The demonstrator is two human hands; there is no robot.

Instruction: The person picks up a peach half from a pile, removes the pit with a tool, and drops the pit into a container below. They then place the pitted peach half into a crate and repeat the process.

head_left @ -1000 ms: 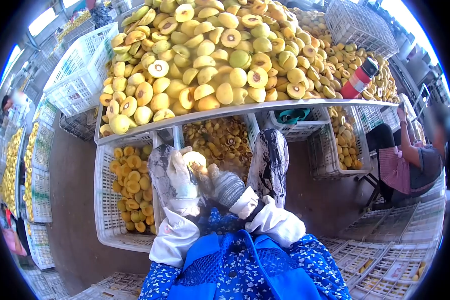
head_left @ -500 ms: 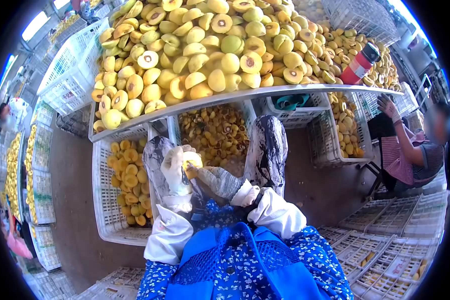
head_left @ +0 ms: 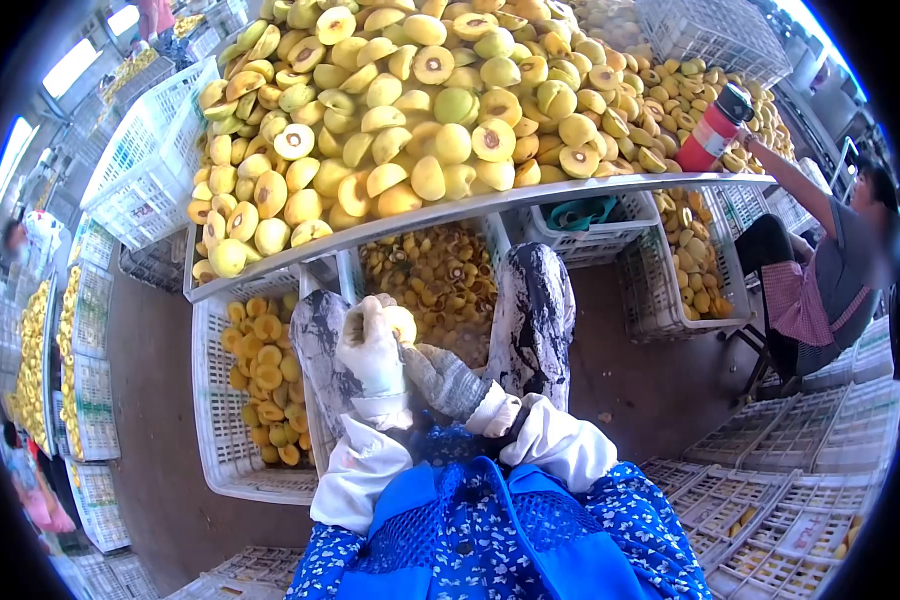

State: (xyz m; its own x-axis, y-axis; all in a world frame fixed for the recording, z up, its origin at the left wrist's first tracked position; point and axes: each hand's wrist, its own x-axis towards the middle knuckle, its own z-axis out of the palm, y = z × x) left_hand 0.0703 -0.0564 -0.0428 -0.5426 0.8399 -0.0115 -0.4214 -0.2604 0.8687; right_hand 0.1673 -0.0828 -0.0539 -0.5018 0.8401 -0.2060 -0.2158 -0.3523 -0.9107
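My left hand [head_left: 370,345], in a white glove, is closed around a yellow peach half [head_left: 401,325] above my lap. Close against the fruit's lower side is my right hand [head_left: 445,380], in a grey glove with its fingers curled; whatever it grips is hidden. Between my knees stands a crate of peach pits and scraps [head_left: 430,265]. Hollowed peach halves [head_left: 267,375] lie in a white crate [head_left: 215,440] to my left. Ahead, a metal-edged table [head_left: 470,207] bears a heap of peach halves [head_left: 380,120], several with the pit still in.
A red bottle [head_left: 705,135] stands near the table's right edge. At the right sits a co-worker [head_left: 835,260], one arm reaching to the table. Another peach crate [head_left: 695,265] is under the table. Stacked crates [head_left: 770,500] fill the lower right; a white crate [head_left: 145,155] stands upper left.
My left hand has turned and shifted slightly right with the peach half; my right hand stays beside it. The co-worker's arm now stretches to the table near the bottle.
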